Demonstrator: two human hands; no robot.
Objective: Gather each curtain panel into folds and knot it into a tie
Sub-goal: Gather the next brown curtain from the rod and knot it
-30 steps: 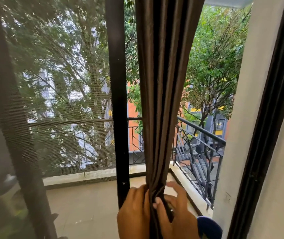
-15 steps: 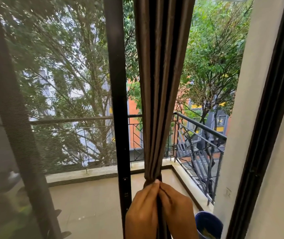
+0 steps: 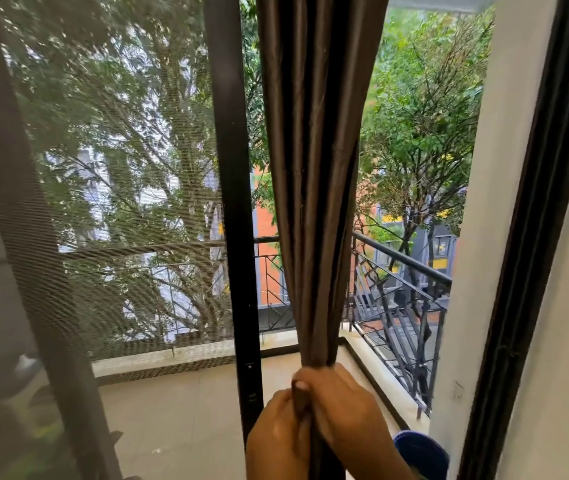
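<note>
Here's the curtain panel (image 3: pixel 314 168), brown with a slight sheen, hanging straight down the middle of the view. It is wide at the top and drawn into tight vertical folds that narrow to a bundle low down. That bundle sits right in the grip of both hands. The left hand (image 3: pixel 276 434) is clamped on it from the left. The right hand (image 3: pixel 342 407) is wrapped over it from the right, a touch higher, with its knuckles just beneath the point where the folds pinch together. The two hands press against each other with the fabric squeezed between them. One thumbnail shows at the seam between them, and it's hard to say which hand it belongs to. Below the hands the curtain runs out of the bottom of the view.

Just left of the curtain stands a dark door post (image 3: pixel 231 202). Further left, a grey mesh screen (image 3: pixel 120 202) veils the view. Past the glass lies the pale tiled balcony floor (image 3: pixel 179 420), with a black metal railing (image 3: pixel 400 292) along its far and right edges. A blue bucket (image 3: pixel 418 452) sits at the floor's right edge, near the right forearm. Green trees (image 3: pixel 425 116) fill the distance, with an orange building (image 3: pixel 265 254) showing between post and curtain. A white wall (image 3: pixel 484 237) and a dark frame (image 3: pixel 535 237) close off the right side.
</note>
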